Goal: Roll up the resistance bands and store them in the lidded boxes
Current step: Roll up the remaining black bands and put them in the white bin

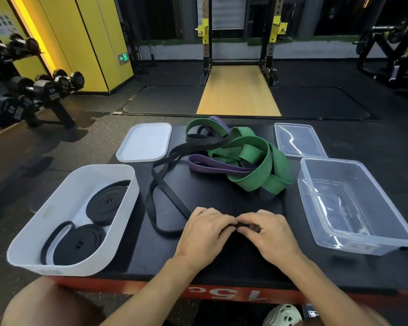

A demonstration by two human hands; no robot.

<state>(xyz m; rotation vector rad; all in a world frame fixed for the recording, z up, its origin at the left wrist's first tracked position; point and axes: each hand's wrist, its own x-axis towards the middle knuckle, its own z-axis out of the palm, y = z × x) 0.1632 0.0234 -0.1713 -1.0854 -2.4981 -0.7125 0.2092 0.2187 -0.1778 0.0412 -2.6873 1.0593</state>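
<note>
- The person's left hand [205, 229] and right hand [270, 231] meet at the near middle of the black table [222, 196], knuckles up and fingers curled.
- Between them, the fingertips of both hands pinch a short folded end of a loose black band [165, 231]; the fingers are drawn in tight around it.
- From the hands, that band runs left across the table, bends in a long loop beside the white box [80, 269], and trails up into the pile at the far side.
- The white box stands at the near left corner of the table, open, with two rolled black bands in it: one coil [106, 203] toward the far end and another coil [79, 245] at the near end, its tail hanging loose beside it.
- The white lid [144, 142] lies flat beyond the white box.
- In the far middle, wide green bands [252, 149] lie tangled in a heap, with a purple band [210, 165] threaded through and under them.
- A clear box [363, 248] stands open on the right.
- The clear lid [297, 140] lies just beyond it.
</note>
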